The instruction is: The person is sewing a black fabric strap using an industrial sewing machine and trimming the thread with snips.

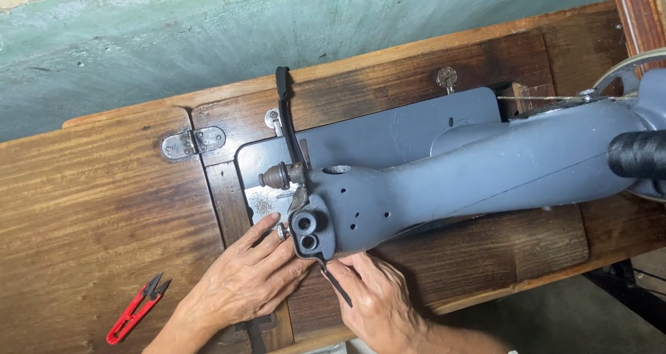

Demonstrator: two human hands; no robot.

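At the bottom centre of the frame the left hand [244,279] lies spread flat and the right hand [374,300] pinches a dark narrow strip [338,287] under the grey sewing machine [444,187] head, red snips [136,308] at lower left on the wooden surface [83,208]; feeding seems underway, calling for steady guidance.

Left hand [246,277] palm down, fingers spread and pointing up-right, right hand [371,295] just beside it — fingertips pinched together, both wrists bare.
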